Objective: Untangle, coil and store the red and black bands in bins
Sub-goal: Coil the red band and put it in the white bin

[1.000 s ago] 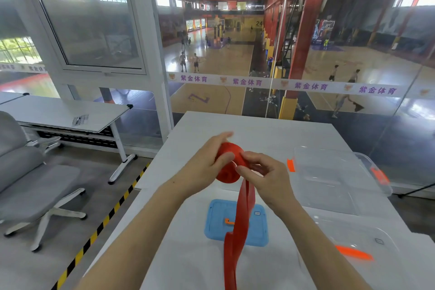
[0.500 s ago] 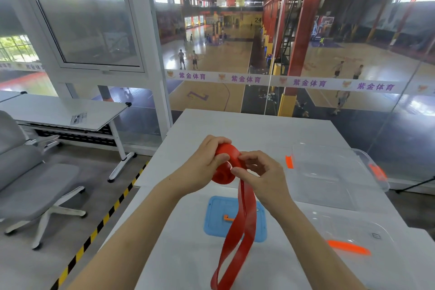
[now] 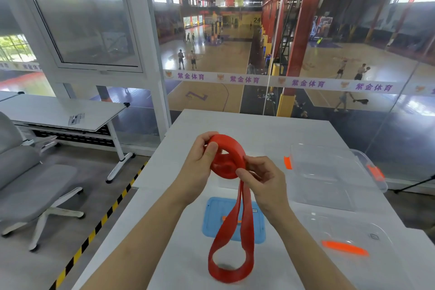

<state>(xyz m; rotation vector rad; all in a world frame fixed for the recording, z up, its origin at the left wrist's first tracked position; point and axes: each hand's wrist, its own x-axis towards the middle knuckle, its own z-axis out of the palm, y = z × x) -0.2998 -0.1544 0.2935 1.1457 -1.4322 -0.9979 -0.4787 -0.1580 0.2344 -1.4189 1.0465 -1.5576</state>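
Two bare hands meet above a white table [image 3: 247, 129], which fills the space beneath and beyond them. Right of the right hand sits a clear plastic bin [image 3: 329, 172] with orange latches; a second clear bin [image 3: 353, 233] with an orange handle lies nearer the person, below and right of that hand. Directly under the hands, flat on the table, is a blue lid [image 3: 211, 219].

Between the hands is the red band [image 3: 231, 242], partly wound into a coil. The left hand [image 3: 200, 167] is closed around the coil's left edge, thumb pressed on the near face and fingers curled over the top. The right hand [image 3: 266, 181] pinches the strap at the coil's lower right, thumb and forefinger closed on it, the other fingers loosely bent. Below the right hand the unwound part hangs as two strands, ending in an open loop just above or on the table, nearer the person than the blue lid; contact cannot be told.
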